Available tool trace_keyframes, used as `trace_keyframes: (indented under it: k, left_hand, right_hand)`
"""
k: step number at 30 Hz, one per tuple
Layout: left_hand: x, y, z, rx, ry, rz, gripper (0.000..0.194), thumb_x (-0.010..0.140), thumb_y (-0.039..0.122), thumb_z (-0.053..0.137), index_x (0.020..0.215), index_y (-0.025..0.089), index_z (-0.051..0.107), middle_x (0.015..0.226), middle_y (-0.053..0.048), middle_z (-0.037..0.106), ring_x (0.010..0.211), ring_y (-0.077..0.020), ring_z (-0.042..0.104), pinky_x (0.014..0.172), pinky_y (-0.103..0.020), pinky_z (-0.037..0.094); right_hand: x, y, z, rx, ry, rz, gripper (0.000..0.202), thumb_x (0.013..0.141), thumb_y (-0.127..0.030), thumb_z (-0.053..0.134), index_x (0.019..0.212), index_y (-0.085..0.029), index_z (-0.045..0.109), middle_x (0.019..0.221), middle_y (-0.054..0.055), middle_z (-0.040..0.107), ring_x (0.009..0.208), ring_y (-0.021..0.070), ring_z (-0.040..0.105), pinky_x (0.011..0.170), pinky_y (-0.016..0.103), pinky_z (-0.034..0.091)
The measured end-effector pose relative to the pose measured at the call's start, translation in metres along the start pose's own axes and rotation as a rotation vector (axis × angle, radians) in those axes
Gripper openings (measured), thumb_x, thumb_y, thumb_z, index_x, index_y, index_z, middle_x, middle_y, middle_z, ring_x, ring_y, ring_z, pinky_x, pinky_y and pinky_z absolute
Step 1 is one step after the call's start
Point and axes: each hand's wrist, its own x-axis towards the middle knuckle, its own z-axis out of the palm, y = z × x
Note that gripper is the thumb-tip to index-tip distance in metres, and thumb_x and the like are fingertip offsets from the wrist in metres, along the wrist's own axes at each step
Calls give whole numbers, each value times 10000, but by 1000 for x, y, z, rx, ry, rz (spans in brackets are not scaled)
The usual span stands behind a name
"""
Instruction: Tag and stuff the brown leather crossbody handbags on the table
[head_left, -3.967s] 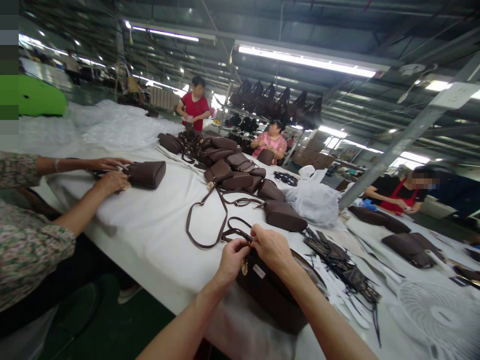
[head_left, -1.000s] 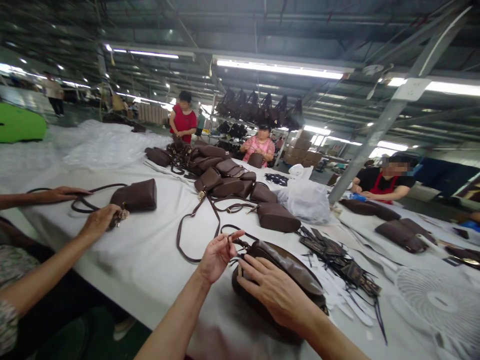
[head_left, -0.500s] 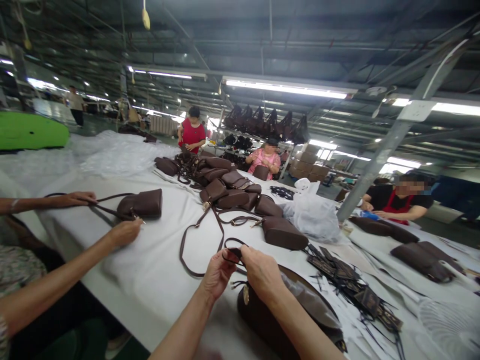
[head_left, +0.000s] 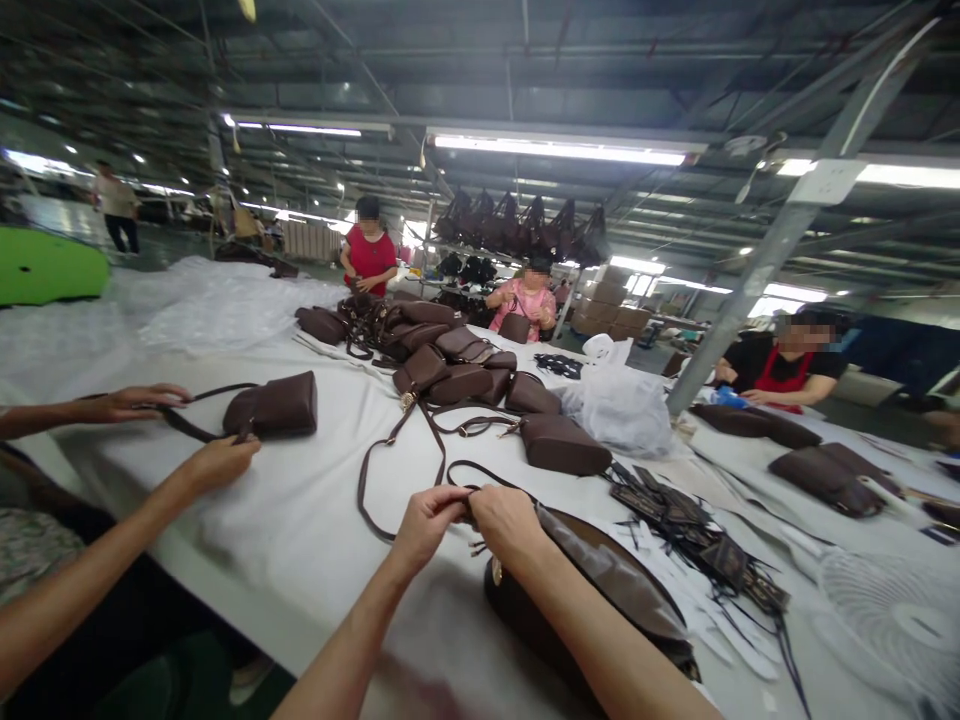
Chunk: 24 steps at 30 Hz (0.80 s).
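In front of me lies a dark brown handbag (head_left: 517, 620), partly under my right forearm, its upper side covered by a greyish, shiny sheet. My left hand (head_left: 429, 525) and my right hand (head_left: 506, 525) are closed and meet fingertip to fingertip beside it. Between them they pinch the bag's thin dark strap (head_left: 487, 468), which loops up behind the fingers. The fingers hide the exact spot they grip. Short cord ends and a small gold charm (head_left: 496, 571) hang below my right hand.
A co-worker's hands (head_left: 221, 465) handle another brown bag (head_left: 289, 405) at left. Several brown bags (head_left: 457, 383) are piled mid-table, with a clear plastic bag (head_left: 619, 410) beside them. Dark hang tags (head_left: 724, 562) and a white fan (head_left: 892, 610) are at right.
My two hands have drawn together, and the dark flat piece that showed between them is now covered by fingers. The co-worker at left shifted grip on the bag. The view moved slightly.
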Motion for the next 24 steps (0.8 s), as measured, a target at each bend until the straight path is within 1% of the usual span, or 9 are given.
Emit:
trace_keyframes:
  k: [3, 5, 7, 10, 13, 16, 19, 21, 24]
  left_hand:
    - [-11, 3, -30, 170, 51, 32, 165, 675, 246, 714, 819, 190, 772, 815, -50, 739, 756, -208, 633, 666, -282, 493]
    - [-23, 6, -63, 384, 172, 83, 145, 697, 285, 669, 785, 205, 752, 817, -35, 738, 804, -222, 642, 762, -306, 499]
    - [-36, 10, -95, 501, 288, 51, 178, 698, 342, 637, 767, 204, 726, 765, -23, 726, 789, -239, 647, 756, -326, 505]
    - [-50, 16, -112, 657, 60, -84, 166, 692, 324, 640, 752, 201, 735, 773, -33, 730, 809, -254, 655, 783, -334, 497]
    - [-51, 16, -81, 617, -142, -91, 176, 689, 325, 698, 811, 217, 763, 960, -71, 744, 959, -274, 642, 856, -331, 480]
    - [-34, 6, -29, 250, -154, -216, 252, 759, 418, 694, 852, 189, 742, 977, -110, 743, 990, -264, 641, 833, -330, 490]
    - [-1, 1, 10, -181, -138, -404, 340, 815, 461, 655, 778, 124, 671, 815, -132, 723, 816, -231, 678, 742, -331, 515]
    - [25, 11, 26, -263, -148, -381, 346, 860, 435, 603, 745, 111, 636, 761, -124, 700, 733, -201, 674, 725, -327, 523]
    - [53, 50, 45, -283, -193, -265, 231, 850, 346, 622, 825, 117, 640, 734, -69, 677, 629, -148, 638, 674, -294, 517]
  right_hand:
    - [-25, 17, -10, -14, 32, 6, 218, 790, -204, 669, 1006, -183, 668, 1088, 137, 674, 1012, 279, 642, 819, 364, 469]
    - [-49, 32, -12, -17, 105, 47, 476, 716, -203, 737, 1174, -197, 607, 1307, 162, 566, 1205, 329, 527, 936, 427, 419]
    - [-72, 48, -9, 15, 148, 142, 735, 672, -205, 765, 1348, -213, 475, 1415, 180, 471, 1252, 348, 482, 954, 452, 404]
    - [-95, 65, 0, 73, 88, 246, 786, 685, -249, 747, 1395, -225, 410, 1270, 153, 591, 1079, 321, 595, 840, 410, 449]
    - [-101, 73, 6, 90, 65, 224, 598, 708, -264, 729, 1267, -207, 525, 1112, 118, 659, 1013, 307, 614, 810, 381, 438]
    - [-101, 73, 5, 110, 78, 187, 501, 724, -244, 718, 1197, -198, 559, 1092, 113, 663, 1010, 295, 612, 809, 366, 426]
    - [-103, 66, 0, 107, 59, 167, 427, 736, -209, 709, 1143, -201, 580, 1078, 106, 666, 1018, 294, 608, 816, 365, 421]
    - [-106, 60, -4, 96, 53, 178, 407, 739, -189, 704, 1128, -203, 586, 1080, 106, 664, 1018, 301, 604, 817, 375, 423]
    - [-109, 53, -4, 92, 60, 201, 431, 733, -163, 698, 1145, -212, 583, 1095, 108, 661, 1017, 309, 600, 838, 400, 430]
